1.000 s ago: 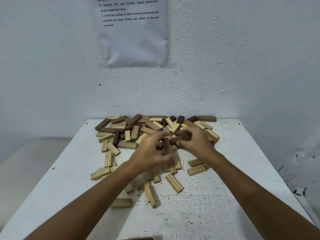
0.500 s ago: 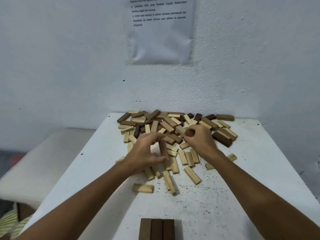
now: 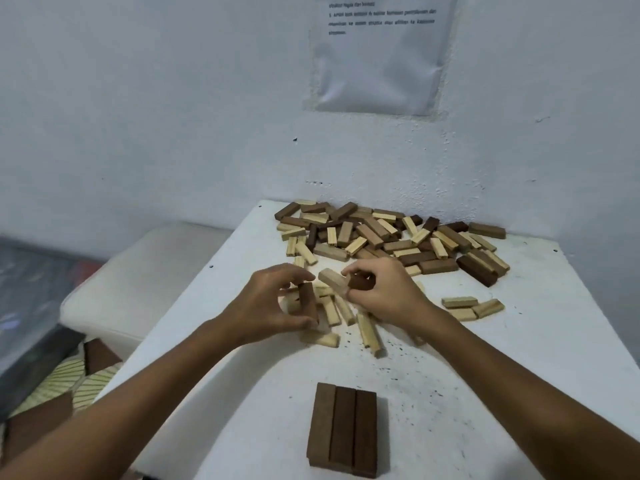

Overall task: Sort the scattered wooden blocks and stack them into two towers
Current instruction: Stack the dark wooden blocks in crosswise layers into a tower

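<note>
A rough white wall (image 3: 173,98) carries a taped printed sheet (image 3: 381,64) at upper right; a pale cushioned seat (image 3: 138,282) sits at left, beside the white counter (image 3: 519,358).

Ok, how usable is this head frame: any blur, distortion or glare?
Head view: light is soft and even with no glare; wide-angle bending bows the table edges; the notice text is too soft to read; both hands and the dark row show clearly.
</note>
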{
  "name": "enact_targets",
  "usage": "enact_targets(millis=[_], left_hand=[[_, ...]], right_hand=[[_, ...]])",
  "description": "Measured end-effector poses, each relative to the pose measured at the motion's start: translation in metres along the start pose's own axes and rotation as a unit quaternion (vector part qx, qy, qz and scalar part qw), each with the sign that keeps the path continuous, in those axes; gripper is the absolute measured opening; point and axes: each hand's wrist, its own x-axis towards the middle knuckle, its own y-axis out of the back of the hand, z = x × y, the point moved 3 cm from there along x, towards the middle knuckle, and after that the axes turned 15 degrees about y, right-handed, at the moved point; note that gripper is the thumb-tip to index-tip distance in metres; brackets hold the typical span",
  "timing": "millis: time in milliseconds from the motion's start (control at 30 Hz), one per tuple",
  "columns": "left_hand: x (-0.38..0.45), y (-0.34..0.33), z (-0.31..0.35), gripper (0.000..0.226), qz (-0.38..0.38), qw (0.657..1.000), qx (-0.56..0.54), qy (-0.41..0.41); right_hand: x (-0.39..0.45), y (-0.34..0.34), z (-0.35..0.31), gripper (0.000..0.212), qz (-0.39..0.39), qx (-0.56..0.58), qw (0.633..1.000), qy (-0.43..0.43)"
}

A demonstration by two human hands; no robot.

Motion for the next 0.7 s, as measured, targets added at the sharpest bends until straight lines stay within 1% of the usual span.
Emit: enact_targets(millis=[167,233,300,367,400,433,533,567,633,700], left_hand=[[-0.044,0.033,-0.037,0.063,0.047,0.995,0.024,0.088],[-0.060,0.042,-0.049,0.061,0.060,0.991,0.032,0.118],[-0.075,0.049,-0.058,0.060,0.072,0.987,0.039,0.142],[-0.089,0.054,-0.065,0.057,0.082,0.983,0.044,0.155],[-0.093,0.056,-0.068,0.055,0.085,0.983,0.048,0.157],[-0.098,0.058,-0.071,0.054,0.088,0.982,0.048,0.160],[-0.109,0.060,-0.075,0.047,0.096,0.981,0.032,0.164],[-0.110,0.059,-0.074,0.045,0.098,0.981,0.028,0.163],[-0.112,0.058,-0.075,0.043,0.102,0.981,0.021,0.163],[-0.114,0.057,-0.075,0.041,0.108,0.980,0.009,0.164]], right_hand=[[0.028,-0.047,-0.039,0.017,-0.133,-0.021,0.988,0.074],[0.034,-0.064,-0.051,0.019,-0.180,-0.032,0.978,0.100],[0.038,-0.080,-0.061,0.024,-0.220,-0.029,0.969,0.111],[0.038,-0.093,-0.071,0.038,-0.254,-0.026,0.960,0.117],[0.037,-0.098,-0.074,0.043,-0.266,-0.026,0.956,0.117],[0.037,-0.104,-0.076,0.041,-0.278,-0.028,0.952,0.122],[0.038,-0.118,-0.076,0.019,-0.293,-0.040,0.945,0.140],[0.037,-0.121,-0.075,0.014,-0.295,-0.046,0.944,0.141],[0.036,-0.125,-0.074,0.016,-0.311,-0.054,0.939,0.135],[0.035,-0.127,-0.074,0.026,-0.337,-0.051,0.932,0.123]])
